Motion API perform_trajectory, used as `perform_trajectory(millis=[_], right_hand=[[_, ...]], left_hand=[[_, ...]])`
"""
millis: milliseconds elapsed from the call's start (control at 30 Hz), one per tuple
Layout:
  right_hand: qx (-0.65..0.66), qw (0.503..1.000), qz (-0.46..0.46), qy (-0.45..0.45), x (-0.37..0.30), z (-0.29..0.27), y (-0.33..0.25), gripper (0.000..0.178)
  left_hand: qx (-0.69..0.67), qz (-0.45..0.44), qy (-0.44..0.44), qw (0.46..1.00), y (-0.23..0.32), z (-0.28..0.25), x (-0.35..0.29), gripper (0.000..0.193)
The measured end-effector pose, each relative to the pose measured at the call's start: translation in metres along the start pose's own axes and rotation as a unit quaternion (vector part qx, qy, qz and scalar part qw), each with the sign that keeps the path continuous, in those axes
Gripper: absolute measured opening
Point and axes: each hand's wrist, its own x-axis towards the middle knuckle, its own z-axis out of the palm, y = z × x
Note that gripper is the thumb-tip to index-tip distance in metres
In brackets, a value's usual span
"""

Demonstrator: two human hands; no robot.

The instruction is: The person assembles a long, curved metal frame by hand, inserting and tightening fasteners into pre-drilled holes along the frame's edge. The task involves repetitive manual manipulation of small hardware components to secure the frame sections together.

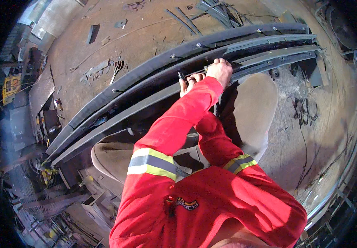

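My forearms cross in their red sleeves, the left over the right. My left hand [220, 71] is closed over the long curved metal beams [153, 70] in front of me, and its fingertips hide whatever it grips. To its left, my right hand [191, 82] has its fingers curled around a small black cylindrical tool [181, 75], whose end sticks up beside the thumb. Both hands are close together at the middle of the beams. Several bolts [198, 45] stand out along the outer beam. Sleeve and hand cover part of the inner beams.
Scissors [117, 71] lie beyond the beams at the left, near grey scraps [97, 69]. Metal strips [217, 13] are piled at the far side. Cables [309, 109] lie on the floor at the right. My bent knees [255, 103] flank my arms, close to the beams.
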Motion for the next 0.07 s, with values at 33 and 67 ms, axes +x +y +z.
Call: perform_trajectory(millis=[33, 67], right_hand=[[-0.003, 1.0, 0.002, 0.002, -0.0017, -0.001, 0.0019, 0.042], [-0.003, 1.0, 0.003, 0.001, -0.0028, -0.0004, 0.0033, 0.043]], left_hand=[[0.019, -0.01, -0.006, 1.0, 0.0043, 0.0018, 0.0043, 0.032], [0.039, -0.021, -0.011, 0.999, 0.0068, 0.0038, 0.0071, 0.031]])
